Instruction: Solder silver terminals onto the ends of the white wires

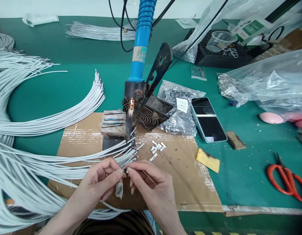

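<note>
My left hand (99, 181) is closed, thumb and forefinger pinched at a tiny dark-and-metal end (125, 170), apparently that of a white cable. The fingers hide most of it. A greyish translucent wrap (119, 189) shows just below those fingertips. Right against them, my right hand (151, 181) is closed in a pinch too, and a thin solder wire (158, 186) runs back from its fingers over the palm. Beyond both hands lie several white cables (126, 158) with stripped, dark-tipped ends. Above these, a soldering iron (129, 120) points downward from a blue holder (140, 58).
Small white connectors (157, 148) lie on the cardboard sheet (182, 176). Behind are a block with metal slots (113, 122) and a silvery bag (180, 107). To the right are a phone (209, 120), a yellow sponge (208, 160) and orange-handled scissors (285, 179). Cable bundles (55, 122) fill the left.
</note>
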### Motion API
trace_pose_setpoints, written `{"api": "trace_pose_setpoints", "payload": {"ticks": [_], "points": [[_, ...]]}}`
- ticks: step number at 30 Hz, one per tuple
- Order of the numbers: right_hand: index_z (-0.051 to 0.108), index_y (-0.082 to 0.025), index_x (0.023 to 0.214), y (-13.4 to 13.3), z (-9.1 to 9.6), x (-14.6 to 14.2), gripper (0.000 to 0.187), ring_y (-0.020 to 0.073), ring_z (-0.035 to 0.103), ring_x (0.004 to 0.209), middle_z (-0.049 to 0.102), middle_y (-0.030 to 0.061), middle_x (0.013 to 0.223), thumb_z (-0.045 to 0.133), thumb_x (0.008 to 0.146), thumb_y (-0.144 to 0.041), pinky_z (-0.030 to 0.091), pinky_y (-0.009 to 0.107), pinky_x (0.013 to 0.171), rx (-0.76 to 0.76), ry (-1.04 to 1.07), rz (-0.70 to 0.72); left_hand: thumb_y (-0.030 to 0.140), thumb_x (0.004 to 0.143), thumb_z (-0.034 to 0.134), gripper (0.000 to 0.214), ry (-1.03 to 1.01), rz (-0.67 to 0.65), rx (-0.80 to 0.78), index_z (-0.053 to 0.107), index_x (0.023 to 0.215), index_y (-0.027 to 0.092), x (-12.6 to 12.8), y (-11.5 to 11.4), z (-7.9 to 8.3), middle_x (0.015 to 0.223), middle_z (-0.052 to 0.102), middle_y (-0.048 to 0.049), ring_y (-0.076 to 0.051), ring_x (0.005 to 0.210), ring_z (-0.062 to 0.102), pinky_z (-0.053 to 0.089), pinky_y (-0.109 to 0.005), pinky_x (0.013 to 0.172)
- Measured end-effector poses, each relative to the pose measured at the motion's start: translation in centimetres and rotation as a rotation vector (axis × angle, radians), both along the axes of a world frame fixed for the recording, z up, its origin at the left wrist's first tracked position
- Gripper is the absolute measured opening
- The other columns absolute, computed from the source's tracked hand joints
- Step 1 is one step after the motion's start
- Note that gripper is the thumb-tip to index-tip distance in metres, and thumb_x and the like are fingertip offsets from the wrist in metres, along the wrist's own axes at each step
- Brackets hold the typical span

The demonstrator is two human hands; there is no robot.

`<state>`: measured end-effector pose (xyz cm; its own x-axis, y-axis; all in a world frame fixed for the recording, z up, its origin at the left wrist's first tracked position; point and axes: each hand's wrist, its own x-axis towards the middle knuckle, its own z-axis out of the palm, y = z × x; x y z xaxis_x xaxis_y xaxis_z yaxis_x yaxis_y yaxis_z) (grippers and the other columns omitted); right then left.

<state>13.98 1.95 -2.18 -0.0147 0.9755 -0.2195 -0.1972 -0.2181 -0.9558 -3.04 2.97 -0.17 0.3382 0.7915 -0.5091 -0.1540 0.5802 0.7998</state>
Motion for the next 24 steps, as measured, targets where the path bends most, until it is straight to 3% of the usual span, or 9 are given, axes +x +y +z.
{"api": "trace_pose_setpoints", "payload": {"ticks": [4,15,20,24], "points": [[0.088,-0.029,0.092,0.1,0.3,0.4,0.014,0.0079,0.058,0.052,0.071,0.0012,0.075,0.076,0.090,-0.022,0.047,0.016,0.046,0.099,-0.053,0.078,0.050,0.092,0.074,0.038,0.076,0.030,-0.020,0.062,0.079,0.017,0.3,-0.1,0.5,0.059,0.047,0.0095,-0.004,0.046,0.026,0.017,-0.019,0.044],[0.089,-0.031,0.092,0.6,1.0,0.7,0.020,0.0096,0.062,0.054,0.073,0.0019,0.071,0.076,0.087,-0.016,0.048,0.016,0.049,0.132,-0.102,0.073,0.053,0.089,0.076,0.041,0.193,0.069,0.031,0.060,0.075,0.018,0.8,-0.5,1.2,0.059,0.047,0.0086,-0.009,0.055,0.031,0.021,-0.022,0.050],[0.089,-0.030,0.090,0.2,0.2,0.6,0.018,0.0082,0.058,0.050,0.070,0.0012,0.069,0.078,0.086,-0.017,0.046,0.016,0.046,0.085,-0.033,0.059,0.049,0.088,0.077,0.038,0.208,0.096,0.052,0.061,0.074,0.018,1.1,-0.5,1.2,0.060,0.049,0.0079,-0.010,0.056,0.033,0.026,-0.022,0.053],[0.089,-0.027,0.090,-0.3,-1.1,0.2,0.009,0.0071,0.057,0.049,0.069,0.0011,0.071,0.081,0.087,-0.027,0.047,0.014,0.044,0.009,0.084,0.032,0.041,0.089,0.076,0.030,0.266,0.115,0.084,0.063,0.075,0.018,1.2,-0.7,1.1,0.062,0.058,0.0048,-0.011,0.059,0.045,0.035,-0.022,0.057]]}}
